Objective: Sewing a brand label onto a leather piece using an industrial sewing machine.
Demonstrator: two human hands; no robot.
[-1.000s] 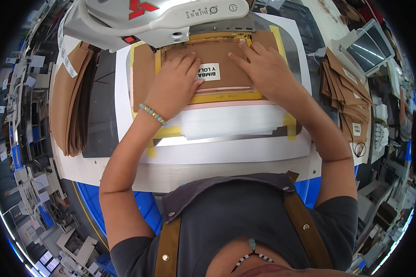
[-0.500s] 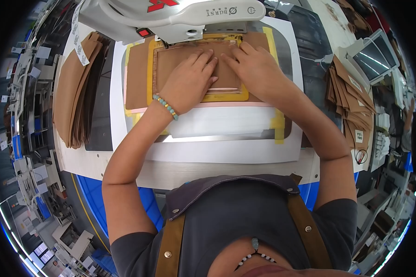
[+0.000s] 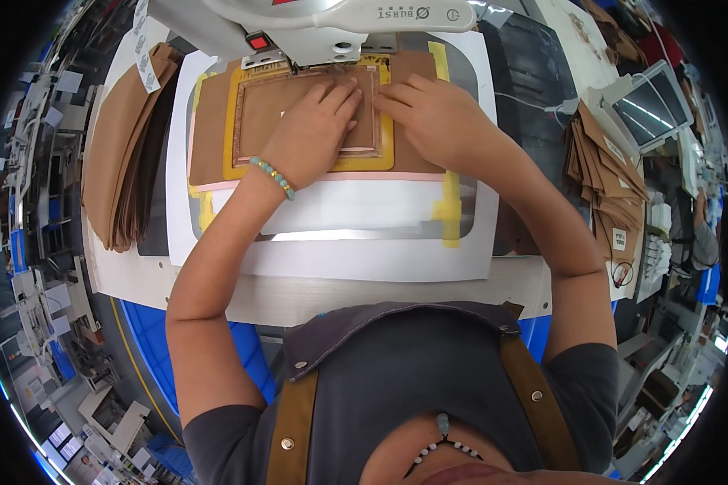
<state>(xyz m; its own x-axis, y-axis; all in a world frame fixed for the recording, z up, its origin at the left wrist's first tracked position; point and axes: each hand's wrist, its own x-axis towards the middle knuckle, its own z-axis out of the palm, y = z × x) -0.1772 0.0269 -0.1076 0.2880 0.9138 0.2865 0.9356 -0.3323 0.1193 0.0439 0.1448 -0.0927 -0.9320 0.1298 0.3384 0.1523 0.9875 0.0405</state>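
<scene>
A white counter (image 3: 364, 271) carries the work, with a sewing machine (image 3: 332, 24) reaching across its far edge. On it lies a broad white template sheet (image 3: 348, 218), and on the far part of that a yellow frame (image 3: 243, 166) taped at its corners, lying flat. Inside the frame sits a brown leather panel (image 3: 259, 113), its far edge just under the machine's head. At the left edge of the counter rests a stack of brown leather pieces (image 3: 117, 162); another stack (image 3: 607, 178) fans out at the right, near a small screen (image 3: 651, 101). The left hand (image 3: 311, 133) lies flat on the panel, fingers spread, grip released, pressing down. The right hand (image 3: 433, 121) presses beside it at the frame's right side, fingers extended, grasping nothing.
</scene>
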